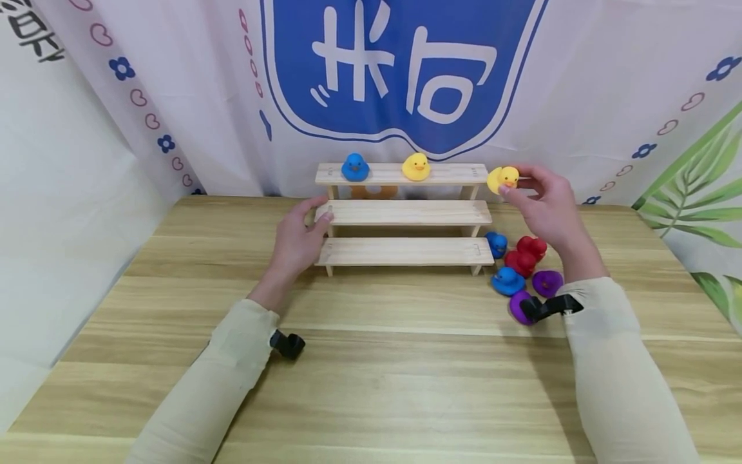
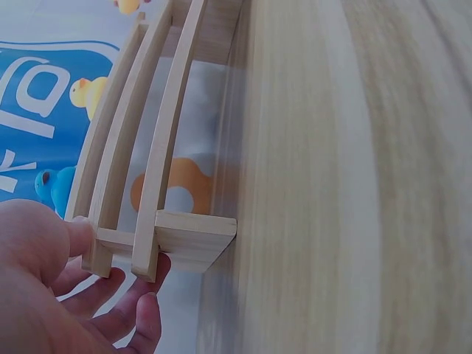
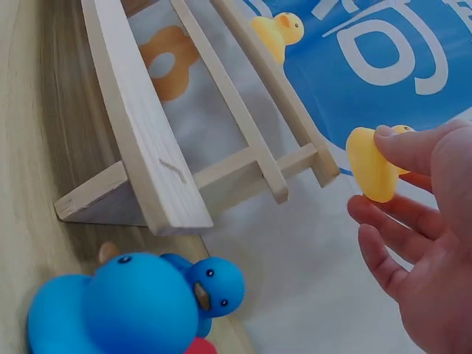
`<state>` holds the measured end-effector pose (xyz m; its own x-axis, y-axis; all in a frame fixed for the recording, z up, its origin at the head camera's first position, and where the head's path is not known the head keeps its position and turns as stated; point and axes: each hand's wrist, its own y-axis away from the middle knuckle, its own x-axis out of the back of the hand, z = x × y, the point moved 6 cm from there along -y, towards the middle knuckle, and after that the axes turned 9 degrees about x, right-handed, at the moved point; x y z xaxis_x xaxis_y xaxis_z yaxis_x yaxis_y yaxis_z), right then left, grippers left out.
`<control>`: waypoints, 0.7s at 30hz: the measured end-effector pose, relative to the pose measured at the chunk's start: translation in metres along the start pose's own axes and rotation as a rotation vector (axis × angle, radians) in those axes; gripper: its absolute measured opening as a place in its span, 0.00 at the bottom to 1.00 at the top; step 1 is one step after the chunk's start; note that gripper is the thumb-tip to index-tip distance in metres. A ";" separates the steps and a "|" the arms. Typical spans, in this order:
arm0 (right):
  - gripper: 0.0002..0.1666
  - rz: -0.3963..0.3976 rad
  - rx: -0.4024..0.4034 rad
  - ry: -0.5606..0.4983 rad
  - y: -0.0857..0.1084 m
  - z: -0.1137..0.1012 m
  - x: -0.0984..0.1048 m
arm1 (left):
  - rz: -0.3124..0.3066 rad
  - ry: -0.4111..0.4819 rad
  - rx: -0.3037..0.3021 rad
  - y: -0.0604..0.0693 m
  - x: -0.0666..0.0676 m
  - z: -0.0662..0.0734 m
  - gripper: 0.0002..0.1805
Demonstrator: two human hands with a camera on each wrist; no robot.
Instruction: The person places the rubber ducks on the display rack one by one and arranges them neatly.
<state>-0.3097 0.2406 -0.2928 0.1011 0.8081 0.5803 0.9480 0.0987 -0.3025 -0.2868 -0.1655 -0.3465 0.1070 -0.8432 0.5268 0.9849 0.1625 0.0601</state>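
Head view: a three-tier wooden stand point(image 1: 403, 212) is on the surface point(image 1: 371, 386) before a printed cloth point(image 1: 214, 71). A blue duck point(image 1: 355, 169) and a yellow duck point(image 1: 416, 167) sit on its top tier. Right of it cluster blue ducks point(image 1: 507, 281), red ducks point(image 1: 522, 261) and purple ducks point(image 1: 547, 283); a black wrist camera point(image 1: 551, 307) partly covers one purple duck. The right hand point(image 1: 547, 205) pinches another yellow toy point(image 1: 495, 180) by the top tier's right end. The left hand point(image 1: 297, 241) grips the stand's left end, thumb on the middle tier.

Left wrist view: board ends crowd the hand. Thumb and fingers close narrowly around them, fingertips reaching behind the boards, which the head view hides.

Right wrist view: blue ducks fill the near corner, leaving only a sliver of red visible. The thumb presses the pinched toy, the lower fingers spread apart below it. Here a gap shows between toy and stand, unclear from above.
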 end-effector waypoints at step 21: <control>0.33 -0.109 0.100 0.068 -0.025 -0.017 -0.026 | 0.003 -0.017 0.018 0.001 -0.001 0.002 0.27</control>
<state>-0.3305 0.2073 -0.2873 0.0226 0.7484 0.6629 0.9201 0.2437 -0.3065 -0.2862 -0.1635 -0.3447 0.1077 -0.8341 0.5410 0.9820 0.1743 0.0732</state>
